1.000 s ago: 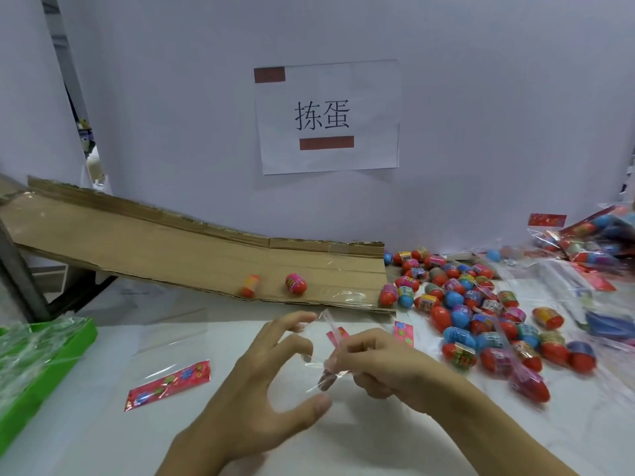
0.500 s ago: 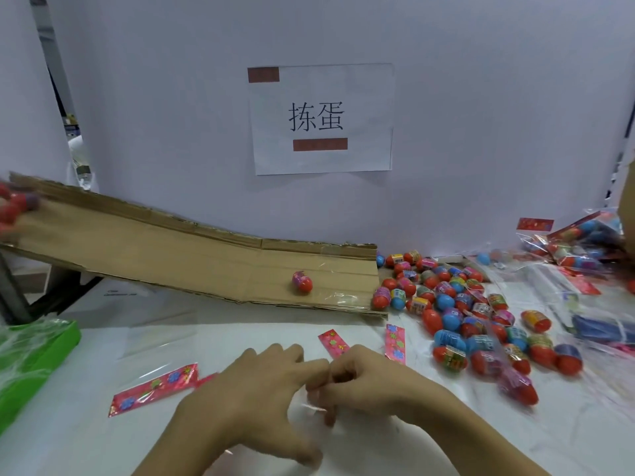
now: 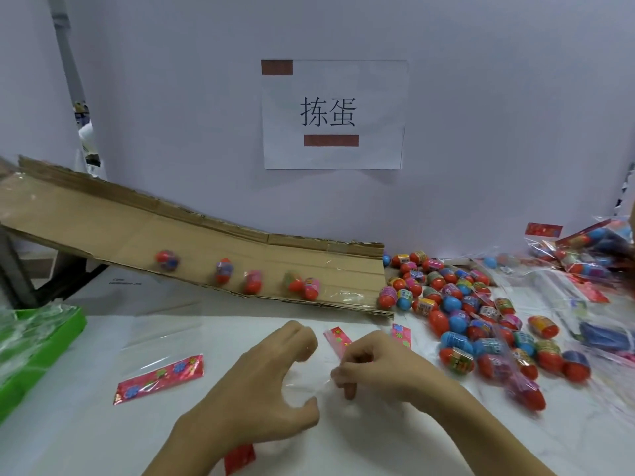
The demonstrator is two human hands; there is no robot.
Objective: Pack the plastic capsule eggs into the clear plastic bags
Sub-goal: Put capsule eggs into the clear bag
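Opening a clear bag (image 3: 309, 383): right hand (image 3: 374, 369) pinching its mouth, left hand (image 3: 268, 383) curled, grip unclear; next needing an egg from the pile (image 3: 457, 304).

A paper sign (image 3: 334, 115) hangs above a sloping cardboard ramp (image 3: 144, 242).

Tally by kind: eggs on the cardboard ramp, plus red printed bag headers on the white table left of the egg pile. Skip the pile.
Eggs on the cardboard ramp: 5
Red bag headers left of the pile: 4
Total: 9
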